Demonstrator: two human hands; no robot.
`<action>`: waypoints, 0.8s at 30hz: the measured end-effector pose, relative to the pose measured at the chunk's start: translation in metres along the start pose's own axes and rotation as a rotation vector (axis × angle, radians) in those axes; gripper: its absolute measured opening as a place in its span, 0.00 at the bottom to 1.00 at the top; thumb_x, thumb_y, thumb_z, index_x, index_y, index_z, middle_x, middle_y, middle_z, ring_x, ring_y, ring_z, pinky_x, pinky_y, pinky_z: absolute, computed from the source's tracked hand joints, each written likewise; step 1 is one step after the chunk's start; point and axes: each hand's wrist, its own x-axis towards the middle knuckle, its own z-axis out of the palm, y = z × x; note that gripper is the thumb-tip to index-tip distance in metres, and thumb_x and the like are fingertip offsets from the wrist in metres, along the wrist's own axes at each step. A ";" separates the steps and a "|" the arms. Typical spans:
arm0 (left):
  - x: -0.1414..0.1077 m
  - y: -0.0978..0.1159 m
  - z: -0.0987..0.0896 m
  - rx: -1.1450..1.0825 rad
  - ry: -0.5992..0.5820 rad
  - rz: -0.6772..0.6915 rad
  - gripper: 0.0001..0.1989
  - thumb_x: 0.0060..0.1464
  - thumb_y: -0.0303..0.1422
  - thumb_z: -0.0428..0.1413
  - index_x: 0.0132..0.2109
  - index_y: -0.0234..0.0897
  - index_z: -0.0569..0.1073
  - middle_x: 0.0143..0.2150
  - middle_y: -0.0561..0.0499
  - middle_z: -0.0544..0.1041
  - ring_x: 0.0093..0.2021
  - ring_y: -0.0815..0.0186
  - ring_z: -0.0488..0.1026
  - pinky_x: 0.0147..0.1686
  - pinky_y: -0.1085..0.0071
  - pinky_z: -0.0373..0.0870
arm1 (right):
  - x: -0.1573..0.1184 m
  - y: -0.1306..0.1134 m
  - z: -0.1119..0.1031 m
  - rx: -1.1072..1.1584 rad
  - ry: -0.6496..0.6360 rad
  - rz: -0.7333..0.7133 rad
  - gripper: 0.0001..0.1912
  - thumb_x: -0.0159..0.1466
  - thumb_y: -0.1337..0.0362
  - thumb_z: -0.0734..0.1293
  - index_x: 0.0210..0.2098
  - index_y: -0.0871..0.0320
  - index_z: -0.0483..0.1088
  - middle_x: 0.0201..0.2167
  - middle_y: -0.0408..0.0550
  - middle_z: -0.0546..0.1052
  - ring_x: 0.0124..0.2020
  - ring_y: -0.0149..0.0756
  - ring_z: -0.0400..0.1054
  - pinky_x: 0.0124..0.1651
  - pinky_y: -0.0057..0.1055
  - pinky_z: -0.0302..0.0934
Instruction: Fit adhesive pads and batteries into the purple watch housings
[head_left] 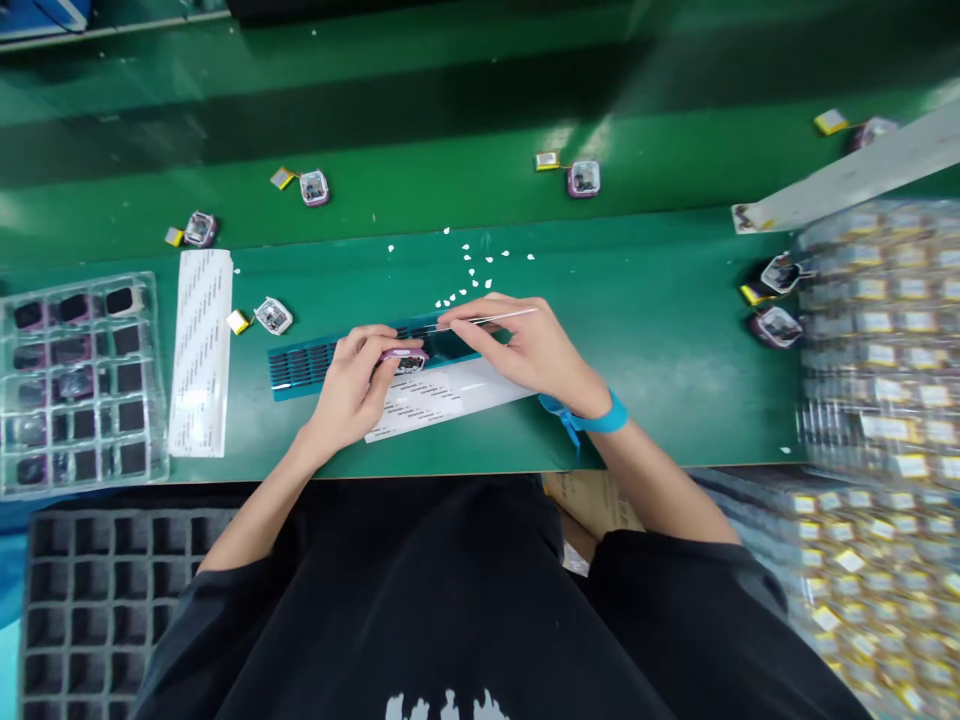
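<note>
In the head view my left hand (358,385) grips a small purple device (406,360) with its inner electronics showing. My right hand (517,345) pinches thin metal tweezers (499,318), whose tips point left above a dark teal sheet (307,368) bearing rows of black strips. A white printed sheet (442,397) lies partly under both hands, nearer my body. Around my right wrist is a blue band (606,415). Several small white pieces (472,272) are scattered on the green table (637,300) beyond my hands.
On the left are a clear tray (161,400) of devices and another white sheet (201,350). Devices with yellow batteries, one a white-framed device (274,316), dot the table and the green surface behind. Stacked clear trays (885,350) stand at the right, by a long white strip (862,170).
</note>
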 end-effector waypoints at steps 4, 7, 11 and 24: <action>0.006 -0.017 0.008 0.052 -0.135 0.049 0.15 0.72 0.30 0.45 0.57 0.38 0.72 0.58 0.45 0.79 0.62 0.56 0.70 0.62 0.52 0.69 | 0.006 0.020 0.009 0.032 -0.030 0.062 0.15 0.72 0.59 0.64 0.39 0.56 0.81 0.45 0.49 0.84 0.45 0.40 0.79 0.41 0.35 0.71; 0.004 -0.024 0.013 0.047 -0.142 0.090 0.15 0.72 0.30 0.44 0.58 0.38 0.72 0.59 0.45 0.78 0.64 0.56 0.68 0.65 0.51 0.67 | 0.006 0.024 0.010 0.061 -0.029 0.090 0.14 0.72 0.58 0.64 0.37 0.55 0.81 0.45 0.49 0.84 0.45 0.40 0.79 0.45 0.38 0.71; 0.002 -0.026 0.017 0.038 -0.119 0.103 0.15 0.72 0.30 0.44 0.59 0.38 0.71 0.59 0.44 0.78 0.63 0.56 0.68 0.64 0.51 0.68 | 0.007 0.027 0.010 0.130 -0.037 0.120 0.18 0.72 0.57 0.64 0.29 0.55 0.79 0.44 0.49 0.85 0.44 0.40 0.79 0.43 0.36 0.71; 0.002 -0.021 0.016 0.029 -0.114 0.162 0.13 0.70 0.30 0.46 0.51 0.40 0.75 0.57 0.45 0.80 0.64 0.56 0.70 0.69 0.46 0.60 | 0.012 0.018 0.009 -0.265 0.259 -0.260 0.14 0.72 0.64 0.65 0.54 0.48 0.77 0.51 0.45 0.83 0.34 0.34 0.76 0.41 0.37 0.72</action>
